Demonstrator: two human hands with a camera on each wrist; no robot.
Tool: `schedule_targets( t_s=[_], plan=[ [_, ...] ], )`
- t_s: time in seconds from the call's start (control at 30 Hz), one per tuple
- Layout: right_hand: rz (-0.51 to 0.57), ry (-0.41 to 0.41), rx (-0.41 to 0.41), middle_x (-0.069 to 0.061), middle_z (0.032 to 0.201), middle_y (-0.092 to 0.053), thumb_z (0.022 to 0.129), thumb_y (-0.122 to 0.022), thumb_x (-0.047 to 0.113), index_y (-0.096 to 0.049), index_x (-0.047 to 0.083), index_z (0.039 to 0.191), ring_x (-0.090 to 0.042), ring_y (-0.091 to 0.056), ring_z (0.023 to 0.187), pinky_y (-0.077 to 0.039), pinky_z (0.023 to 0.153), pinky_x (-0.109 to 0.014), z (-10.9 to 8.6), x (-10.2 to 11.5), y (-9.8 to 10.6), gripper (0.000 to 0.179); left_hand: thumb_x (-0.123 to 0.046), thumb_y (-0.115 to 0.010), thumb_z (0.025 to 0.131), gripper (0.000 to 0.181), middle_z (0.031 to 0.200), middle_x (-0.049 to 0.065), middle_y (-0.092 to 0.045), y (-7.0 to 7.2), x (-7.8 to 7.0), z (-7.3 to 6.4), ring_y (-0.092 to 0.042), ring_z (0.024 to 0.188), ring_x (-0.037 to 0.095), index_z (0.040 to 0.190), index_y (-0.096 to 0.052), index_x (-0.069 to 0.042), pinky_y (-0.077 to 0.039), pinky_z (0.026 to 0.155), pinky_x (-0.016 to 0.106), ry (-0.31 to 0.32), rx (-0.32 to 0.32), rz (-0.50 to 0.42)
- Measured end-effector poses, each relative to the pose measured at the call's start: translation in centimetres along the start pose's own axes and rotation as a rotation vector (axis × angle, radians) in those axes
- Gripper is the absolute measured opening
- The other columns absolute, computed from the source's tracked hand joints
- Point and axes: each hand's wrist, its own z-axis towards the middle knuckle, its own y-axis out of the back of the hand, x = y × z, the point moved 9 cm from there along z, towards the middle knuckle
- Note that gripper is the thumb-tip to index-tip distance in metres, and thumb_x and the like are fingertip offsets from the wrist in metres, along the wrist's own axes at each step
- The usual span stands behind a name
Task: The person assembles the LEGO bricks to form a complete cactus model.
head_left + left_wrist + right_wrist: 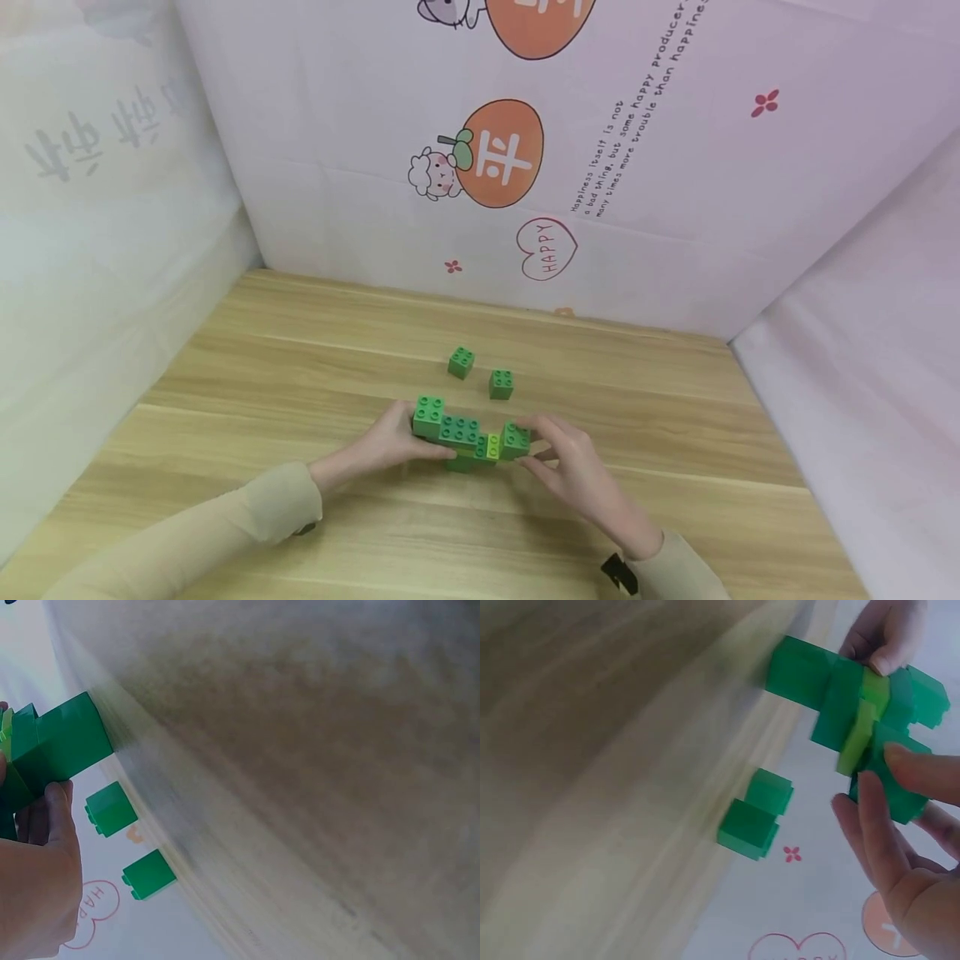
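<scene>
My left hand [386, 443] grips the left end of a built-up toy brick assembly [459, 430], thumb along its near side. The assembly joins several green bricks with a thin lime-green brick [492, 447], and a square green brick [428, 415] stands highest at its left end. At the other end, my right hand [576, 471] pinches a square green brick [901, 780] between thumb and fingers, right against the lime-green piece. In the right wrist view this brick sits slightly tilted to the rest.
Two loose square green bricks, one [461, 362] farther back and one [501, 384] a little nearer, stand studs up on the wooden table [337, 333] beyond the hands. White printed cloth [360, 208] walls the table at the back and on both sides.
</scene>
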Motion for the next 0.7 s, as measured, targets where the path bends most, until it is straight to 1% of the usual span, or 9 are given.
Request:
schedule_targets(
  t_s=[0.17,0.37,0.53,0.7],
  plan=[
    [0.021,-0.007,-0.005,-0.014,0.107,-0.069,0.068,-0.079,-0.016,-0.061,-0.001,0.117,-0.027,-0.071,0.090,-0.061,0.067,-0.018,-0.23,-0.24,-0.19,0.054,-0.016,-0.086,0.075,0.041,0.111,0.006,-0.076,-0.03,0.05,0.00,-0.072,0.102,0.015,0.113,-0.071,-0.011,-0.056,0.093,0.019,0.000,0.004,0.001],
    [0.024,-0.024,-0.002,-0.014,0.107,-0.069,0.069,-0.079,-0.015,-0.061,0.001,0.116,-0.027,-0.071,0.091,-0.061,0.067,-0.017,-0.24,-0.34,-0.25,0.053,-0.015,-0.086,0.074,0.042,0.111,0.007,-0.076,0.06,-0.06,-0.08,-0.072,0.102,0.015,0.112,-0.071,-0.010,-0.056,0.093,0.019,0.002,-0.002,-0.002],
    [0.021,-0.033,0.043,-0.012,0.108,-0.068,0.072,-0.079,-0.011,-0.059,0.002,0.117,-0.025,-0.071,0.094,-0.061,0.070,-0.017,0.04,-0.31,-0.49,0.051,-0.015,-0.086,0.073,0.042,0.111,0.007,-0.076,0.15,-0.16,-0.17,-0.072,0.102,0.016,0.113,-0.071,-0.010,-0.056,0.093,0.019,0.006,-0.005,-0.003],
    [0.015,-0.031,0.097,-0.009,0.108,-0.067,0.075,-0.078,-0.008,-0.057,0.003,0.120,-0.021,-0.070,0.096,-0.062,0.074,-0.019,0.26,-0.28,-0.69,0.050,-0.015,-0.086,0.074,0.042,0.111,0.007,-0.076,0.08,-0.23,-0.16,-0.072,0.102,0.015,0.113,-0.070,-0.010,-0.056,0.093,0.020,-0.002,0.005,0.012]
  ],
)
